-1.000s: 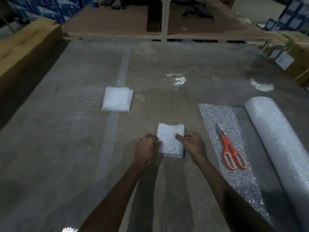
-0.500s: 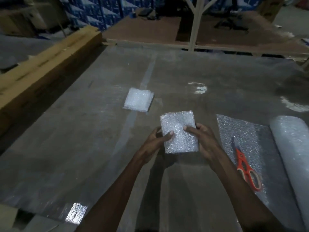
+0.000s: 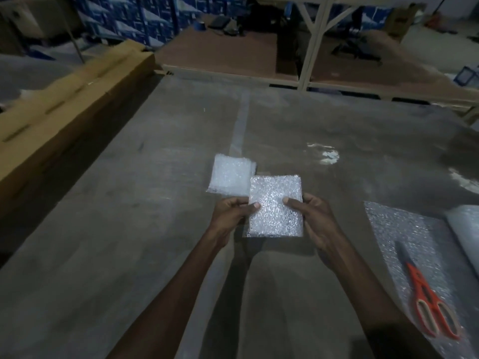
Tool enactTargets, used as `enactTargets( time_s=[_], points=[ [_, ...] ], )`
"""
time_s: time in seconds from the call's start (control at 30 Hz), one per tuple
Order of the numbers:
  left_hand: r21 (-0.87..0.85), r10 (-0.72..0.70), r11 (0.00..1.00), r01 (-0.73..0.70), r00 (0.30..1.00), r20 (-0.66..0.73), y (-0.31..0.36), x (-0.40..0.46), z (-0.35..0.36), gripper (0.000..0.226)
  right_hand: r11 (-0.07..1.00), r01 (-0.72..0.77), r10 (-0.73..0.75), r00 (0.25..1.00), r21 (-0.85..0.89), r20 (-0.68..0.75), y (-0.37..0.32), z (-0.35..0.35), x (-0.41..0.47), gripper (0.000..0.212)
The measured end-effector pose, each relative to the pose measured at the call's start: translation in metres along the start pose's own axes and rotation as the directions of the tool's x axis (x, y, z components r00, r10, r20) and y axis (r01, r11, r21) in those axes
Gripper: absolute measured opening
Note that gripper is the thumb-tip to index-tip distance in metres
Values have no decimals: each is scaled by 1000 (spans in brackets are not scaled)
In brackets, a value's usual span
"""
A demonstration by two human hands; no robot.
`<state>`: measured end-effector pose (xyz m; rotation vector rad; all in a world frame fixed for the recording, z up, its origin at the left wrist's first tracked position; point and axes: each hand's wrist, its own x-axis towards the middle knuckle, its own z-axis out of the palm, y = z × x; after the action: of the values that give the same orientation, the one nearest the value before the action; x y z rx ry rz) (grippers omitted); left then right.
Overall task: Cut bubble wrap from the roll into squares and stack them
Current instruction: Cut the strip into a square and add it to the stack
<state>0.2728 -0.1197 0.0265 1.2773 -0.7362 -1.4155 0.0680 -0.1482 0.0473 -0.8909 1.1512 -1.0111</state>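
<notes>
A cut square of bubble wrap [image 3: 275, 205] is held up above the middle of the tabletop [image 3: 129, 229], flat side toward the camera and tilted slightly. The left hand [image 3: 230, 216] pinches its left edge, thumb on the front face and fingers curled behind, and the right hand [image 3: 315, 218] pinches its right edge the same way, so each grip is closed on the square. In the picture the square's upper left corner overlaps the near right corner of the stack of squares [image 3: 230, 176], which lies flat on the tabletop just beyond the hands, toward the far edge; whether the held piece touches the stack cannot be told. Toward the right edge of the tabletop, the unrolled sheet [image 3: 404, 229] of bubble wrap lies spread flat, running out from the roll [image 3: 466, 229] at the frame's right border. Orange-handled scissors [image 3: 427, 299] rest on that sheet, blades closed and pointing toward the far edge, well apart from both hands. Along the left edge of the tabletop lies a long cardboard box [image 3: 64, 99]. Beyond the far edge stand a wooden platform [image 3: 233, 55] and stacked blue cartons [image 3: 134, 19].
</notes>
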Motion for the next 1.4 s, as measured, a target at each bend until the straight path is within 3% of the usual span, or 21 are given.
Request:
enactTargets(
  time_s=[0.2, 0.5, 0.73, 0.87, 0.97, 1.07, 1.13, 1.23, 1.33, 1.4],
  points=[
    [61, -6, 998, 11, 998, -70, 34, 64, -48, 17, 998, -22, 18, 998, -57, -61, -1, 49, 47, 14],
    [128, 42, 992, -20, 985, -170, 59, 161, -84, 13, 994, -50, 29, 979, -101, -204, -4, 98, 141, 25],
    [424, 156, 906, -22, 946, -283, 48, 196, -96, 22, 981, -74, 17, 952, -177, -307, 11, 107, 180, 19],
    [633, 235, 773, -45, 947, -218, 40, 191, -97, 18, 956, -94, -7, 939, -277, -344, 30, 104, 187, 22],
    [726, 326, 676, -123, 934, -146, 37, 188, -100, 19, 914, -116, -30, 936, -388, -349, 35, 100, 187, 40],
    [803, 529, 517, -298, 848, -26, 38, 186, -103, 18, 822, -52, -189, 915, -567, -358, 31, 102, 188, 38],
    [821, 598, 400, -408, 795, 105, 36, 186, -103, 31, 671, 46, -372, 884, -740, -282, 26, 111, 182, 32],
    [829, 517, 250, -500, 793, 322, 30, 189, -96, 45, 422, 245, -530, 848, -873, -18, 32, 128, 178, 32],
    [863, 321, 101, -495, 837, 443, 22, 191, -90, 60, 281, 317, -470, 868, -906, 158, 47, 139, 185, 44],
    [874, 269, 21, -485, 845, 463, 14, 192, -92, 67, 235, 310, -391, 898, -921, 202, 54, 140, 187, 48]
  ],
)
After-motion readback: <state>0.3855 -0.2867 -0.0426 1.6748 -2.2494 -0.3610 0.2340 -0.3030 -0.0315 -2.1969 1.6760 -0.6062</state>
